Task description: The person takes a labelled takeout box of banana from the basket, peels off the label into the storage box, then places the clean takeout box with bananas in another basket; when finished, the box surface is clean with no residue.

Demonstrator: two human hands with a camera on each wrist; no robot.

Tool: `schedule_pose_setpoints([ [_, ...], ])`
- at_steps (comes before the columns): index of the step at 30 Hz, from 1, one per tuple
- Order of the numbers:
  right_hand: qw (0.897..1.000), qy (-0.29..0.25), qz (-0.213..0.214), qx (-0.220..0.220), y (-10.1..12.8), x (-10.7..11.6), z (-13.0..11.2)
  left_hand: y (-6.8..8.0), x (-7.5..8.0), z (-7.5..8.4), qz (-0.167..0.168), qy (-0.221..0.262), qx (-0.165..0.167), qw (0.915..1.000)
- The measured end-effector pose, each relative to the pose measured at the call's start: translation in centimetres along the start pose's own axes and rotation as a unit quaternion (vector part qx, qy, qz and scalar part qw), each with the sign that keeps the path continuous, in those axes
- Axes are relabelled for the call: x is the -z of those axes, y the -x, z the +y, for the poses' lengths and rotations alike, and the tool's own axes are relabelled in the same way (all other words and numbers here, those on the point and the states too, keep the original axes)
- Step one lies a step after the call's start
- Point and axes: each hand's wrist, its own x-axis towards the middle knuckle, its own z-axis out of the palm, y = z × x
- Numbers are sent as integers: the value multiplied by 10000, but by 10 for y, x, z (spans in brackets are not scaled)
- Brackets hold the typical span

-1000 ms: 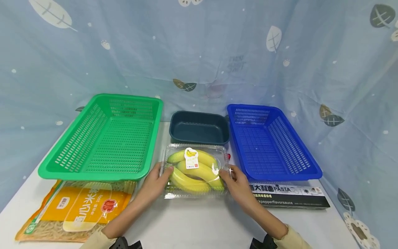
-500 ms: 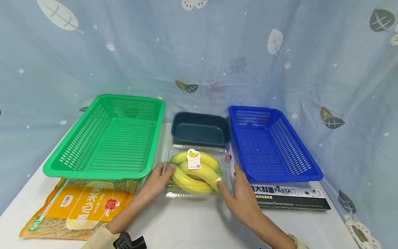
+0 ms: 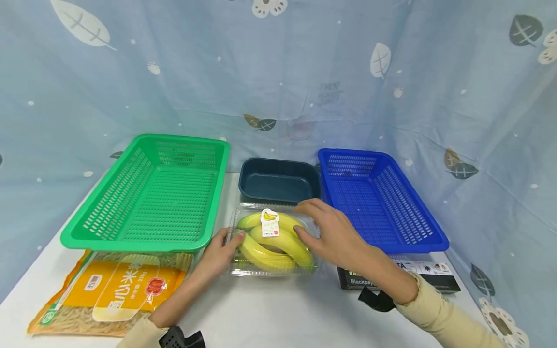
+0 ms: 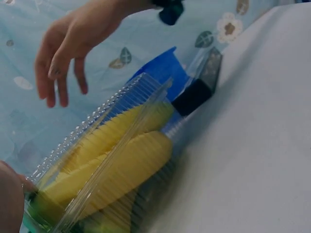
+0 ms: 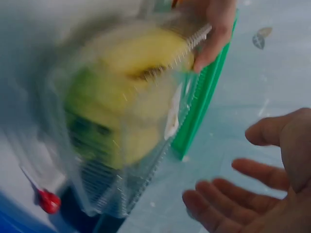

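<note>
Your left hand is curled on the left side of the clear plastic clamshell, thumb over the lid's edge, fingers partly hidden behind it. Your right hand holds nothing; its fingers are spread and loosely bent above the pack's right end, and both wrist views show a gap there. The clamshell lies between your hands on the white table. Done, on inspection: the bananas are inside, the banana label is on the lid, and the lid looks down; whether its edge is fully latched cannot be told. Left, in my judgement: the handling is only partway, since one hand has not let go and the pack sits outside every basket. Below your right palm, beside the pack, lies a small red object, too blurred to identify. Left of your left forearm is the rice noodle bag; under your right forearm, the black pepper box; neither is held. Beyond your hands stand the dark teal tub, the green basket to the left and the blue basket to the right.
</note>
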Motion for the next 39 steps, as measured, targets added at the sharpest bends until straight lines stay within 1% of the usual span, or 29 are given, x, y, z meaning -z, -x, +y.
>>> schedule_pose_setpoints([
  [4,9986,48,-324,415,-22,-1,3,-1,-1,-1,4,3,34,10000],
  [7,9969,127,-506,595,-37,-7,5,-2,-1,-2,24,19,80,10000],
  [12,9930,260,-943,658,-58,-23,8,-2,-1,-4,17,-33,86,10000],
  [16,9883,408,-1323,643,-69,-34,9,-2,-1,-3,-22,-52,86,9999],
  [19,9847,575,-1515,640,-75,-40,10,-1,0,-3,-62,-47,79,9999],
  [24,9810,826,-1573,778,-82,-46,11,-1,2,-2,-104,-44,71,9999],
  [30,9778,1111,-1477,985,-85,-50,13,0,1,-1,-85,-40,58,9999],
  [39,9758,1224,-1572,903,-86,-52,11,0,0,-2,-39,-44,52,10000],
])
